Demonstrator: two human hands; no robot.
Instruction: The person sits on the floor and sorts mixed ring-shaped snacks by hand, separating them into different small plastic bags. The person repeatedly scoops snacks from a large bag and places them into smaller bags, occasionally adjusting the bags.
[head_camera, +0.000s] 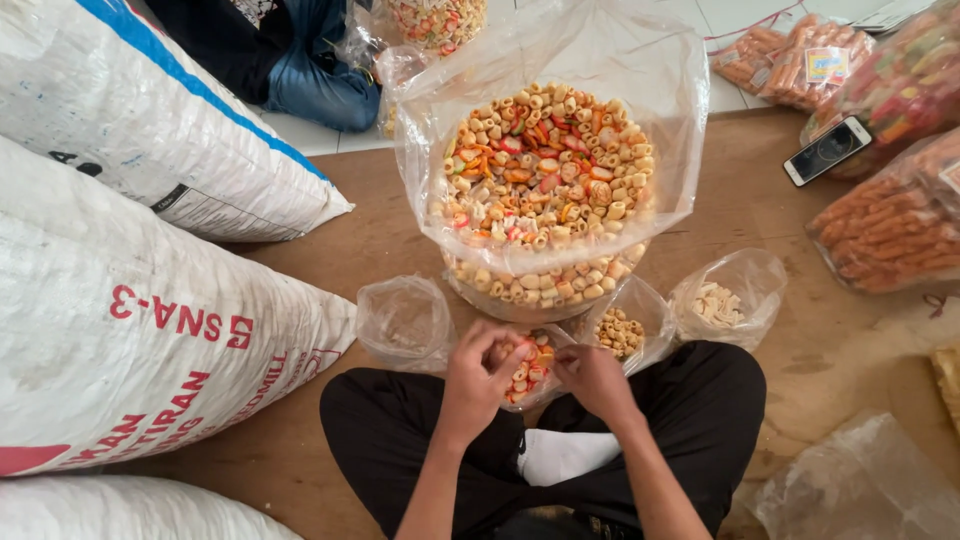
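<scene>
A small bag of mixed snacks sits in the person's lap, just in front of the crossed legs, between both hands; the left hand curls its fingers around the bag's left edge, pinching the plastic; the right hand has its fingers pressed together on the bag's right edge, gripping it too. Just beyond lie three more small bags on the floor: an almost empty one to the left, one with ring snacks touching the held bag, and one with pale pieces further right. Behind them stands a big clear sack, open at the top, full of ring-shaped and coloured snacks. Large white woven sacks lie stacked along the left. To the right are packs of orange stick snacks, and a phone lies on the wooden floor near them. At the top, another person's jeans show.
</scene>
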